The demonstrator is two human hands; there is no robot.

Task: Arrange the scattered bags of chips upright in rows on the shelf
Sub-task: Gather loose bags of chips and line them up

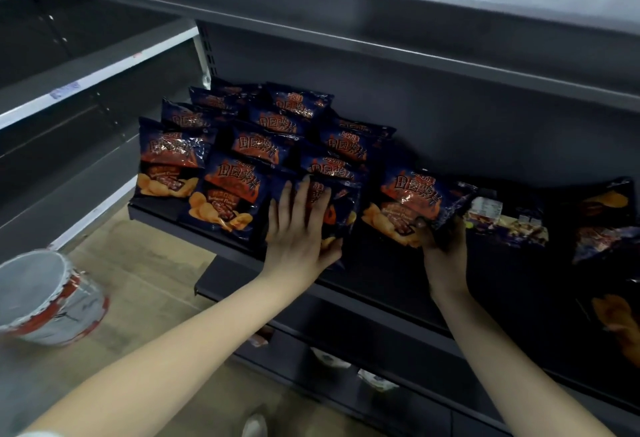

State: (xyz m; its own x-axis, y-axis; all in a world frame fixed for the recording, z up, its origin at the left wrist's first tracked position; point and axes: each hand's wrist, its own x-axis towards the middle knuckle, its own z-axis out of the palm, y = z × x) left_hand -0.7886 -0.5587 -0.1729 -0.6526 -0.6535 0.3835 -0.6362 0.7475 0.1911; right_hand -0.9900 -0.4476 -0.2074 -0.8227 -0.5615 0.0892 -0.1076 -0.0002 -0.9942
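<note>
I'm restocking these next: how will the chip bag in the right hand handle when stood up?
Probably light: the right hand holds the chip bag by its lower edge alone. Its glossy film looks slippery. Likely tippy; the left hand presses a neighbouring bag.

Dark blue chip bags (239,162) stand leaning in rows on the shelf (388,273).

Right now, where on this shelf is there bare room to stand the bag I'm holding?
Bare shelf lies between left grip and right grip, under the held chip bag; more lies beyond the right wrist, before the lying bags. Left of the left grip, the standing rows are packed tight.
</note>
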